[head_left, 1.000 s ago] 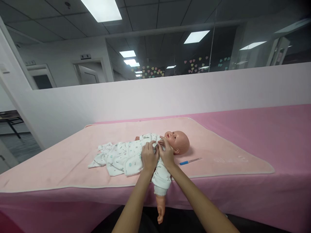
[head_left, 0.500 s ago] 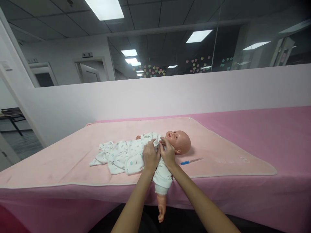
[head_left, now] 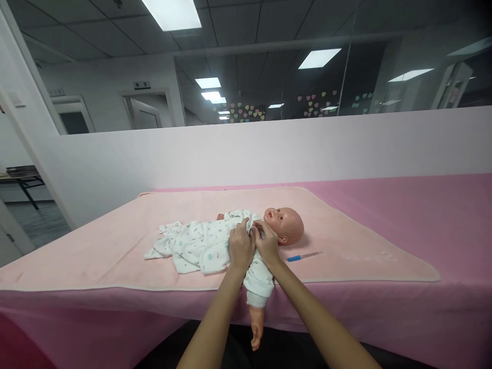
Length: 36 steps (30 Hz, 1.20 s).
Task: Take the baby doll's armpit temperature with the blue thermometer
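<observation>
A baby doll (head_left: 290, 225) lies on its back, head to the right, in a white printed baby outfit (head_left: 196, 246). Both my hands meet at the chest, just below the doll's chin. My left hand (head_left: 241, 246) has its fingers closed on the front of the outfit near the neckline. Beside it, my right hand (head_left: 267, 243) pinches the same part of the cloth; the exact fastening between the fingertips is hidden. One doll arm (head_left: 257, 328) hangs over the table's near edge, below my wrists. To the right of my right hand lies a thermometer with a blue end (head_left: 303, 257).
Under the doll a peach mat (head_left: 107, 256) is spread over a pink tablecloth (head_left: 442, 225). A white low wall with a glass window (head_left: 315, 148) rises behind the table. At the far left, a dark-legged table (head_left: 25, 187) stands beyond a doorway.
The camera view has shifted slightly. My hands stay at the doll's neckline, with only small finger movements. The doll and thermometer lie as before.
</observation>
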Motion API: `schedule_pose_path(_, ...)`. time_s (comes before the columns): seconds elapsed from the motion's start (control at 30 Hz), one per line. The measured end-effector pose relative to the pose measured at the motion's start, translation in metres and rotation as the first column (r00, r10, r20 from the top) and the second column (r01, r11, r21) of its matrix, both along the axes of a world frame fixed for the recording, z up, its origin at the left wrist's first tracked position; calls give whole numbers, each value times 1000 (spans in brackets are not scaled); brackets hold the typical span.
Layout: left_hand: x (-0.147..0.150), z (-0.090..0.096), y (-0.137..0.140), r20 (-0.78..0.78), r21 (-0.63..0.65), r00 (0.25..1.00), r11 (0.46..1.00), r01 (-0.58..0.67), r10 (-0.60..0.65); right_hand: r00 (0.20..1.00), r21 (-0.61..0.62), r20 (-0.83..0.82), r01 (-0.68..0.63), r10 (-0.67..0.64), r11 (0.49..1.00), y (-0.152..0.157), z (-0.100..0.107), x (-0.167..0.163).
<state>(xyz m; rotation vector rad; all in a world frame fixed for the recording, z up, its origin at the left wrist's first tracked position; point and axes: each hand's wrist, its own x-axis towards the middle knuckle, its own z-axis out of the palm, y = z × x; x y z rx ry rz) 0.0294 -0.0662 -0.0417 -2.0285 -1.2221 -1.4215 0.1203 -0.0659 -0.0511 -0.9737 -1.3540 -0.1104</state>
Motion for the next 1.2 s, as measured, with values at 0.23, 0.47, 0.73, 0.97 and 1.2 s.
schedule_pose_path(0.23,-1,-2,-2,20,-8,1000,1000,-15,15,999,13,34,4,-5,1000,-1,1,0)
schedule_pose_path(0.47,-6,3,-8,114,-16,993,999,32,-30,1000,32,29,4,-5,999,-1,0,0)
schedule_pose_path(0.73,-26,8,-16,213,-74,971,992,-98,111,996,129,-34,85,-81,988,-4,3,-3)
schedule_pose_path(0.97,-26,10,-17,232,-123,965,988,-91,118,971,75,239,0,-18,997,-5,11,-9)
schedule_pose_path(1.2,-25,13,-19,256,-138,960,988,-77,110,947,-4,320,14,-12,1000,-8,15,-10)
